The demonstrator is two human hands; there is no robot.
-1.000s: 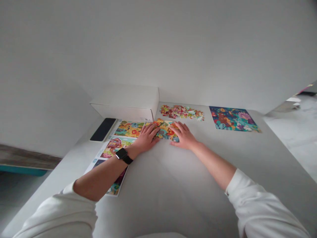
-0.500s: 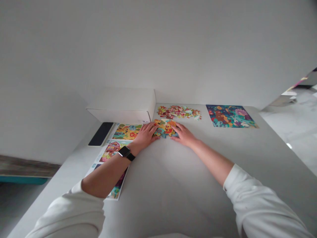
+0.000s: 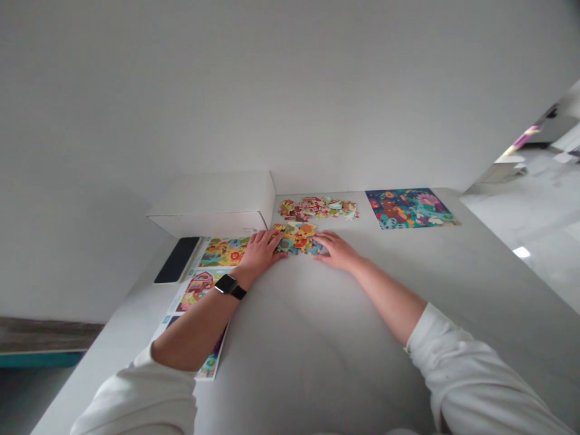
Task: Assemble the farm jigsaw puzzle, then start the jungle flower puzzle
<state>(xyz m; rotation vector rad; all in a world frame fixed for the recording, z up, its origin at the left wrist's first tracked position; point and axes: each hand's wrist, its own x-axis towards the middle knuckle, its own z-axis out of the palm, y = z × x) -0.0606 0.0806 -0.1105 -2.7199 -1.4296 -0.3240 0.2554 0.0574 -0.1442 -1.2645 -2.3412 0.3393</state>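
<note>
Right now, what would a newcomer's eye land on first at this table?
The left hand and right hand lie flat on either side of a small part-built puzzle, just in front of the white box. Behind it sits a loose pile of pieces. Further right lies a finished puzzle in dark blue, bright against the pale table.

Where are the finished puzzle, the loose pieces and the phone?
finished puzzle (image 3: pixel 410 208), head view, middle of its picture.
loose pieces (image 3: pixel 317 208), head view, centre of the heap.
phone (image 3: pixel 177 259), head view, middle of its dark screen.
</note>
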